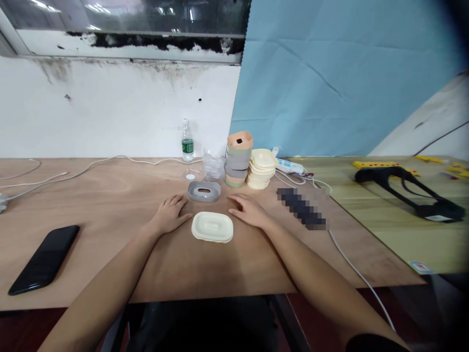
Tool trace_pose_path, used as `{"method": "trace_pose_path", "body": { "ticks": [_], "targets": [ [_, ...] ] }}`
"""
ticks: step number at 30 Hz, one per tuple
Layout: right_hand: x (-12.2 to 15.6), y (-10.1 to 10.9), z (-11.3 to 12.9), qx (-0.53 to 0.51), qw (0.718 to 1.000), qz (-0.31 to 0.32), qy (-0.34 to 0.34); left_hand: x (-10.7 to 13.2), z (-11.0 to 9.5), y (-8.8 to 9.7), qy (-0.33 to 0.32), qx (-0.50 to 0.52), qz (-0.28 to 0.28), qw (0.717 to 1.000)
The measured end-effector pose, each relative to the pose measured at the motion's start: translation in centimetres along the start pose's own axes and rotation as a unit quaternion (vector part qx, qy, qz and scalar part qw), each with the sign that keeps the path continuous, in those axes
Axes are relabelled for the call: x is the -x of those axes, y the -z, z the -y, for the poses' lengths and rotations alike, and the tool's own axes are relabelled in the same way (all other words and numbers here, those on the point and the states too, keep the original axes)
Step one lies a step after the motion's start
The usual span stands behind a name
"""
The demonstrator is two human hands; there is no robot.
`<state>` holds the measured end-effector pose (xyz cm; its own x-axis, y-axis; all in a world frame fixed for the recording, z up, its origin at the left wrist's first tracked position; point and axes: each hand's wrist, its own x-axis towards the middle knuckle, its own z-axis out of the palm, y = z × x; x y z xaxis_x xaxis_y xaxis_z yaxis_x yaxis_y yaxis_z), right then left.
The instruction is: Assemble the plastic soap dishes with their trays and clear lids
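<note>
My left hand (171, 213) rests on the wooden table, fingers stretched out, holding nothing. On the other side my right hand (249, 210) also lies on the tabletop, open and with thumb apart. Between and slightly nearer than the hands lies a cream plastic tray-like piece (212, 227), rounded oblong with a raised rim; neither hand holds it. Just beyond it sits a grey oval plastic frame (204, 197) with a slot in its bottom, near my left fingertips. Behind stand a stack of grey, green and peach frames (236, 165) and a stack of cream pieces (263, 168).
Clear plastic pieces (213, 166) are stacked beside a water bottle (188, 144) near the wall. A black phone (44, 259) lies at left. On the right are a blurred-out dark object (302, 208), a power strip (290, 166), cables, and a black strap-like frame (406, 190).
</note>
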<state>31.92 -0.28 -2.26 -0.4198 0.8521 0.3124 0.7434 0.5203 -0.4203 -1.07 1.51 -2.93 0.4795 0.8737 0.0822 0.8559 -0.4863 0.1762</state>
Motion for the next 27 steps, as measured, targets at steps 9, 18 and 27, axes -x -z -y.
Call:
{"method": "trace_pose_path", "body": {
  "ticks": [9,18,27],
  "targets": [
    [-2.3,-2.5,1.6,0.010,0.999,-0.025,0.039,0.0,-0.3,-0.1,0.019,0.004,-0.002,1.000],
    [-0.6,-0.4,-1.1,-0.087,0.994,-0.055,-0.024,0.1,-1.2,0.6,0.007,0.073,-0.066,0.995],
    [-1.0,-0.8,-0.9,-0.080,0.995,-0.056,-0.015,1.0,-3.1,1.0,-0.116,0.121,0.025,0.986]
  ]
}}
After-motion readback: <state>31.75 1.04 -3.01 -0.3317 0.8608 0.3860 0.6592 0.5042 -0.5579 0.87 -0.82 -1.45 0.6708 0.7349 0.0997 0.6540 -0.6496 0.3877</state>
